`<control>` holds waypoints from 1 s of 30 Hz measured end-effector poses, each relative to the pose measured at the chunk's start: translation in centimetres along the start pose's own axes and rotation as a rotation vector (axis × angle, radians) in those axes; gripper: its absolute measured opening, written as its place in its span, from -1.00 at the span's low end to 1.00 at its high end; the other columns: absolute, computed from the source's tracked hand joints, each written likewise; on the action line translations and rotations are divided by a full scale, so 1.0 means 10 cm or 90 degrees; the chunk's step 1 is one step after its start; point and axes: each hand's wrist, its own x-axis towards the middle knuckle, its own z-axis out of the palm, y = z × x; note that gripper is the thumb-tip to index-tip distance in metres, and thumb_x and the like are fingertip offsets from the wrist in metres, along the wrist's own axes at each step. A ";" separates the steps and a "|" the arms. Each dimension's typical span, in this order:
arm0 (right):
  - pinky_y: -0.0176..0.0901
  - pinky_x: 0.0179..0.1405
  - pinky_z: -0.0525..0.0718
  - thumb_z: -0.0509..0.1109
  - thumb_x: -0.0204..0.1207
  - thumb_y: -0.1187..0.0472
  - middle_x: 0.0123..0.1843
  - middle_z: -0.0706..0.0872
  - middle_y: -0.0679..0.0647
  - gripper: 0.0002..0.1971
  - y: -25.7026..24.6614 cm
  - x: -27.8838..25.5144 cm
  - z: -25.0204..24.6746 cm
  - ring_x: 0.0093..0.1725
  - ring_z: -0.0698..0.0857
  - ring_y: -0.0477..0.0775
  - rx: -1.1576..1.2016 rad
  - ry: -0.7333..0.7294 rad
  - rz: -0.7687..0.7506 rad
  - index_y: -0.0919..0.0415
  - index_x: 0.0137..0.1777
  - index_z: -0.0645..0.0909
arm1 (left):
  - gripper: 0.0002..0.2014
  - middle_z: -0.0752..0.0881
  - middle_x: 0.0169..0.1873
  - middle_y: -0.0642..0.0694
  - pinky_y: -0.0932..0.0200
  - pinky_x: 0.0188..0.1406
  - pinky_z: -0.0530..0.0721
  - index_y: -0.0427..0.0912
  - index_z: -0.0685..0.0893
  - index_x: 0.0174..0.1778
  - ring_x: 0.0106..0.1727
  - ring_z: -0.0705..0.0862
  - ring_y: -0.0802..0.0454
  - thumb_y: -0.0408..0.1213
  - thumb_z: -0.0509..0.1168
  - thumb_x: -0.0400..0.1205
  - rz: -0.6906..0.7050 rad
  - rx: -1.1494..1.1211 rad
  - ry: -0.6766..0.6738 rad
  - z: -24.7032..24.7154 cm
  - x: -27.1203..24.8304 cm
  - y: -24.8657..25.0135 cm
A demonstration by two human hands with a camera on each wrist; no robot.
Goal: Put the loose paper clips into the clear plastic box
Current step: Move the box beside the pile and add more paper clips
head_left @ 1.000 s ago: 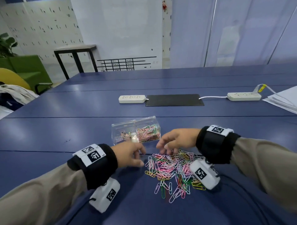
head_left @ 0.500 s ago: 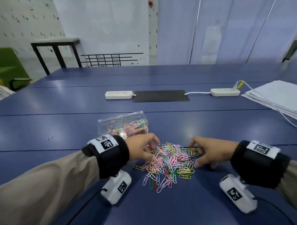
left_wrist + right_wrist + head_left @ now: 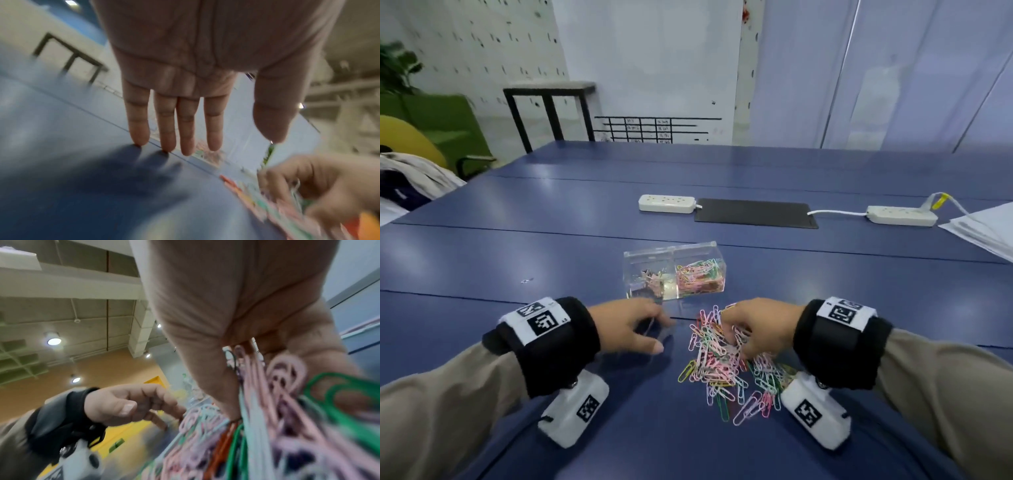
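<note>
- One blue table (image 3: 524, 246) carries everything, and I place the rest against the clear plastic box (image 3: 674, 270) standing on it.
- Beyond the box lie a black mat (image 3: 755, 213) and two white power strips (image 3: 667, 203), one off each end of the mat; a stack of white papers (image 3: 986, 229) sits far to the box's right.
- Just on my side of the box spreads the pile of loose paper clips (image 3: 726, 366), mostly pink, with green, yellow and blue among them; more clips fill the box's right compartment.
- My right hand (image 3: 760, 325) is down on the far edge of that pile, fingers curled into it and closed round a bunch of clips.
- My left hand (image 3: 625, 325) is left of the pile and just before the box, holding nothing, its fingers (image 3: 165, 123) straight and the outer tips touching the table.
</note>
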 end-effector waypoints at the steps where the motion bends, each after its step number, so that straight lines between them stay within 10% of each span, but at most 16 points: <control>1: -0.08 -0.28 0.59 0.47 0.36 0.28 -0.25 0.53 -0.05 -0.81 0.03 0.02 -0.01 -0.26 0.57 0.02 0.029 0.002 0.004 0.01 -0.17 0.54 | -0.39 0.66 0.15 -0.02 0.19 0.26 0.55 0.22 0.56 0.10 0.17 0.62 0.02 0.35 0.35 0.15 0.006 -0.092 0.015 0.00 -0.02 -0.06; 7: -0.45 -0.47 0.56 0.42 0.40 0.33 -0.41 0.63 -0.18 -0.81 0.11 0.10 -0.26 -0.52 0.56 -0.27 0.168 0.060 0.013 -0.03 -0.26 0.62 | -0.45 0.79 -0.16 0.01 0.37 -0.26 0.66 -0.14 0.63 0.01 -0.23 0.71 0.21 0.00 0.46 0.13 0.022 -0.641 0.140 0.03 -0.04 -0.32; 11: -0.19 -0.42 0.69 0.41 0.41 0.44 -0.40 0.69 -0.04 -0.79 0.08 0.20 -0.58 -0.46 0.65 -0.04 0.296 0.141 -0.017 0.09 -0.25 0.61 | -0.83 0.74 -0.36 -0.10 0.32 -0.48 0.58 -0.20 0.70 -0.22 -0.43 0.62 0.09 -0.25 0.37 0.31 0.025 -0.820 0.294 0.04 -0.03 -0.51; 18: -0.30 -0.56 0.65 0.35 0.42 0.52 -0.42 0.60 0.08 -0.76 -0.03 0.73 -0.92 -0.56 0.61 -0.08 0.342 0.334 -0.008 0.16 -0.31 0.56 | -0.85 0.63 -0.20 -0.07 0.40 -0.33 0.68 -0.12 0.60 -0.14 -0.22 0.62 0.14 -0.48 0.24 0.58 -0.043 -0.804 0.491 0.00 0.09 -0.82; 25: -0.20 -0.16 0.68 0.43 0.41 0.39 -0.25 0.69 0.03 -0.89 -0.08 0.94 -0.79 -0.30 0.64 -0.05 0.194 0.204 0.001 0.21 -0.11 0.63 | -0.85 0.63 -0.13 -0.14 0.36 -0.28 0.75 -0.16 0.59 -0.07 -0.09 0.68 0.01 -0.44 0.13 0.64 -0.076 -0.928 0.459 -0.06 0.18 -0.93; 30: -0.59 -0.24 0.50 0.45 0.42 0.33 -0.16 0.69 -0.07 -0.84 -0.09 0.85 -0.82 -0.19 0.62 -0.12 0.121 0.247 -0.010 0.20 -0.01 0.68 | -0.87 0.66 -0.13 -0.17 0.33 -0.36 0.75 -0.18 0.59 -0.06 -0.36 0.79 0.14 -0.38 0.13 0.65 -0.070 -0.925 0.427 -0.13 0.26 -1.00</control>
